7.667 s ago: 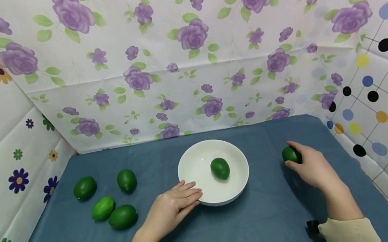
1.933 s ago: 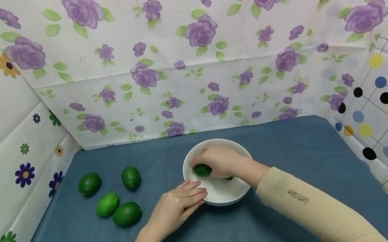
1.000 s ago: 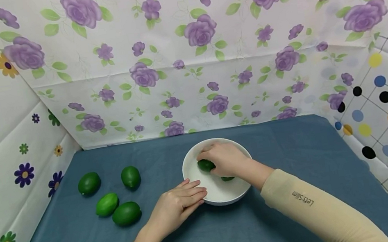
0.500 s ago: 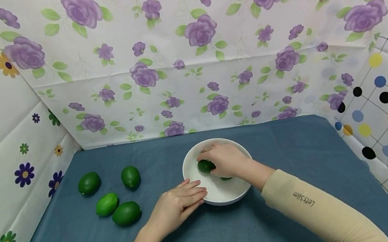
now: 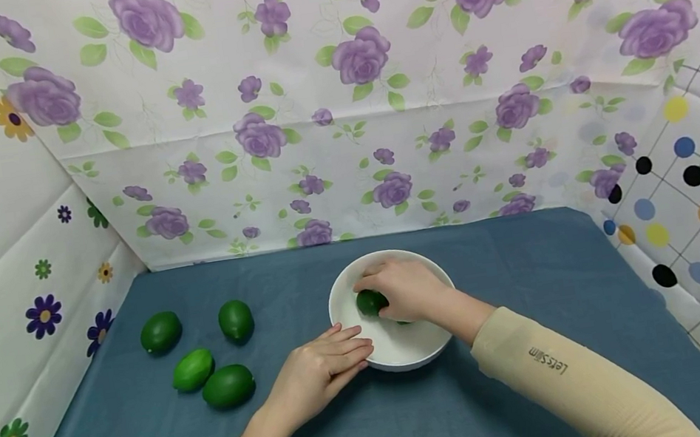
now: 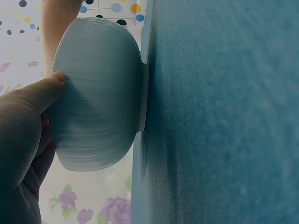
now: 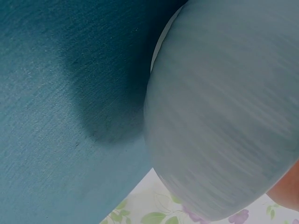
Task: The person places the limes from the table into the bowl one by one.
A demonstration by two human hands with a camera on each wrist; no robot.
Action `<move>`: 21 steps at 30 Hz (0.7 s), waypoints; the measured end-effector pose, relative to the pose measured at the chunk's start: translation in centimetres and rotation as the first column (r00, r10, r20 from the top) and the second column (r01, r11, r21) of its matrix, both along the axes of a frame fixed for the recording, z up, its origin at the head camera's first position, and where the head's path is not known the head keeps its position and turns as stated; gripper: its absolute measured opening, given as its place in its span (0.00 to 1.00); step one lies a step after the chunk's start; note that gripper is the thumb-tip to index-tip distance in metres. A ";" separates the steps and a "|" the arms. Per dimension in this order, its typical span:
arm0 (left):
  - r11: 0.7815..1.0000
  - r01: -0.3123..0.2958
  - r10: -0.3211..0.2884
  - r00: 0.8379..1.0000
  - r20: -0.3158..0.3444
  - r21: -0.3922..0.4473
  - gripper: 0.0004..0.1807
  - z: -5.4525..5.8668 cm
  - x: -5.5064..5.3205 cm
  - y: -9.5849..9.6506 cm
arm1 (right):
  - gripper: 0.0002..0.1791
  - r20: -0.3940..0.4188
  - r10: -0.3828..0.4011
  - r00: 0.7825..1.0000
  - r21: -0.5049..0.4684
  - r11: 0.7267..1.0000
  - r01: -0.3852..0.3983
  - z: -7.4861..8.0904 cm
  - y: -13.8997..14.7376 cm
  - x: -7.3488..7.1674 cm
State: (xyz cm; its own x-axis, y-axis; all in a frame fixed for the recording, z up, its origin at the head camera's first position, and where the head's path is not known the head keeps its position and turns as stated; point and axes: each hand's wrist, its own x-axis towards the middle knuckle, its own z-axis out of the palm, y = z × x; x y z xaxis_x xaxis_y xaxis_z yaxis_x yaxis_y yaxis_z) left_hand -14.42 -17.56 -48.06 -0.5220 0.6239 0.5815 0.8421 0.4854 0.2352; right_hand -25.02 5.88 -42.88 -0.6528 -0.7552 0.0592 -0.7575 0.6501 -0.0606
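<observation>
Four loose limes (image 5: 229,386) lie toward the left edge of the worktop (image 5: 406,427). The bowl (image 5: 402,349) stands near the centre of the far edge, rim pinched by the left hand (image 5: 314,374). The right hand (image 5: 405,290) grasps the dark lime (image 5: 371,303) within the bowl's outline.

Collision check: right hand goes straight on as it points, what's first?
Likely the left inner wall of the white bowl: right hand points that way, gripping a green fruit. Depth unclear; bowl floor may come first.
</observation>
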 end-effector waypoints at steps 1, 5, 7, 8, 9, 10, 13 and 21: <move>1.000 -0.001 0.001 1.000 0.000 -0.001 0.20 0.0 0.0 0.0 | 0.30 0.004 0.001 1.000 -0.001 1.000 -0.001 0.0 0.0 0.0; 1.000 -0.005 0.005 1.000 0.008 -0.003 0.20 0.1 0.1 0.0 | 0.30 0.012 0.001 1.000 0.000 1.000 -0.001 0.0 0.1 0.1; 1.000 -0.007 0.007 1.000 0.014 -0.007 0.20 0.2 0.1 0.0 | 0.30 0.015 0.001 1.000 -0.002 1.000 -0.001 0.0 0.1 0.1; 1.000 -0.008 0.008 1.000 0.024 -0.008 0.20 0.2 0.1 0.0 | 0.30 0.017 -0.001 1.000 0.000 1.000 0.001 0.0 0.1 0.1; 1.000 -0.009 0.009 1.000 0.029 -0.009 0.20 0.2 0.2 0.0 | 0.30 0.019 -0.004 1.000 0.001 1.000 0.004 0.0 0.1 0.1; 1.000 -0.007 0.008 1.000 0.025 -0.009 0.20 0.2 0.1 0.0 | 0.30 0.022 -0.005 1.000 0.001 1.000 0.005 -0.1 0.1 0.1; 1.000 -0.007 0.007 1.000 0.029 -0.009 0.20 0.2 0.1 0.0 | 0.31 0.028 -0.005 1.000 0.002 1.000 0.005 -0.1 0.1 0.1; 1.000 0.001 -0.001 1.000 -0.010 -0.005 0.21 -0.1 -0.1 0.0 | 0.32 0.040 -0.006 0.999 0.015 1.000 0.006 0.0 0.2 0.0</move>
